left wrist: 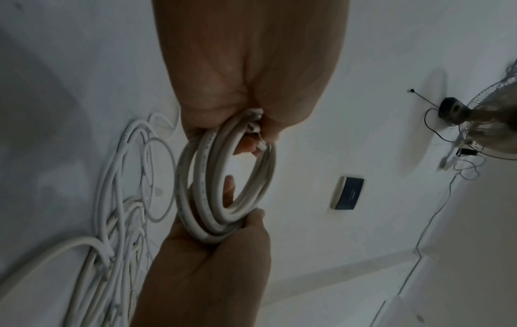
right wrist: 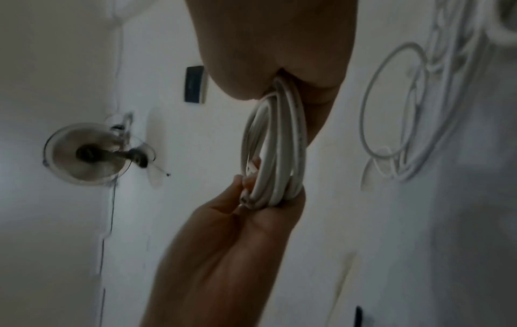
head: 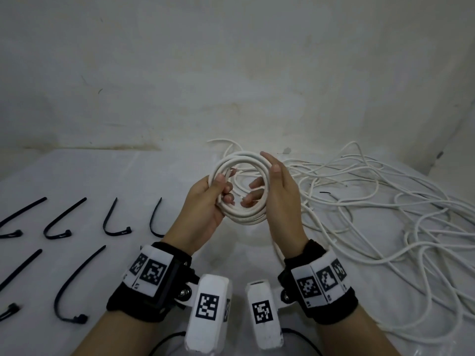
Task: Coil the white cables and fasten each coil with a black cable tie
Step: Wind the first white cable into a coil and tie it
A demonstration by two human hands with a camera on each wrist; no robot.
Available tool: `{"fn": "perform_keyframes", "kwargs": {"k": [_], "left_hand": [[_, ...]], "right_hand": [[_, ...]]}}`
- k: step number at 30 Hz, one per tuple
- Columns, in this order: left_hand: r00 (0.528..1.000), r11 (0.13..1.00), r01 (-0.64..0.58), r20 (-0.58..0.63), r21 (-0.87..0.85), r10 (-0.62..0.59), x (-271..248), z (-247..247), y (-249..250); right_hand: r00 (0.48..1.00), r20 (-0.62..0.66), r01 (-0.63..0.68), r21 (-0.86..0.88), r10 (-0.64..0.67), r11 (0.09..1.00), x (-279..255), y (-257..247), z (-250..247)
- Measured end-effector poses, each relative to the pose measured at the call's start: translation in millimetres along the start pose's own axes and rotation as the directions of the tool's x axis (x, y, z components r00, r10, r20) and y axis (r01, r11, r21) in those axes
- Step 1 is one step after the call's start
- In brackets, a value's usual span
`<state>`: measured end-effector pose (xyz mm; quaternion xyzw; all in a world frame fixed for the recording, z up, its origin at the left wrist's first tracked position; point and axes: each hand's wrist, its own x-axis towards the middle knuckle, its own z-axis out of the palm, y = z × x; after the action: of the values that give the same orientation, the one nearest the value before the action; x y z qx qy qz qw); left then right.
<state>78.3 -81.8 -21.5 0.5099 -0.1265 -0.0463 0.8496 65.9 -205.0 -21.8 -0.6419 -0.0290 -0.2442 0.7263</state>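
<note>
A white cable coil of several loops is held upright above the table between both hands. My left hand grips its left side, thumb on top next to a loose cable end. My right hand grips the right side, with its fingers curled through the ring. The left wrist view shows the coil running from my left hand down to my right hand. In the right wrist view the coil hangs edge-on between my right hand and my left hand. Several black cable ties lie at the left.
A big tangle of loose white cables covers the right half of the white table. The ties lie in two rows, bent into hooks. A white wall stands close behind. A fan and a dark box show in the wrist views.
</note>
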Motion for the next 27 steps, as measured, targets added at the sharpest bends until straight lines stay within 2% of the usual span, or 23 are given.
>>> {"fn": "perform_keyframes", "kwargs": {"k": [3,5,8,10,14,17,21,24,27], "left_hand": [[1.000,0.998,-0.005,-0.014,-0.055,0.004,1.2,-1.8,-1.2],[0.999,0.997,-0.010,-0.037,-0.080,0.007,2.3,-2.7,-2.7],[0.998,0.990,-0.028,-0.066,-0.141,0.019,3.0,-3.2,-2.7],[0.997,0.987,-0.042,-0.071,-0.155,0.031,4.4,-5.9,-1.0],[0.994,0.990,-0.038,-0.110,-0.135,0.023,6.4,-10.7,0.7],[0.988,0.999,0.003,-0.156,-0.050,-0.011,4.7,-10.3,-0.1],[0.991,0.999,0.042,-0.130,-0.005,-0.042,3.3,-11.0,1.7],[0.990,0.999,0.030,-0.138,0.021,-0.027,4.7,-13.4,3.7],[0.986,0.998,0.003,-0.165,0.055,0.006,6.7,-16.9,3.9]], "right_hand": [[0.988,0.006,0.155,-0.177,-0.157,0.972,3.0,3.0,-4.1],[0.964,-0.026,0.237,-0.363,-0.264,0.901,5.4,4.5,-7.5],[0.942,-0.083,0.258,-0.439,-0.324,0.861,7.2,5.4,-12.2],[0.949,-0.089,0.245,-0.395,-0.302,0.886,8.1,4.8,-13.3],[0.982,-0.094,0.131,-0.266,-0.161,0.955,9.5,3.8,-11.2],[0.988,-0.091,0.099,-0.223,-0.122,0.970,9.3,3.8,-10.7],[0.992,-0.100,0.055,-0.199,-0.076,0.978,8.6,5.5,-10.6],[0.996,-0.070,0.042,-0.190,-0.056,0.981,6.6,6.9,-11.2],[1.000,-0.017,-0.020,-0.118,0.018,0.993,6.2,5.4,-11.8]]}}
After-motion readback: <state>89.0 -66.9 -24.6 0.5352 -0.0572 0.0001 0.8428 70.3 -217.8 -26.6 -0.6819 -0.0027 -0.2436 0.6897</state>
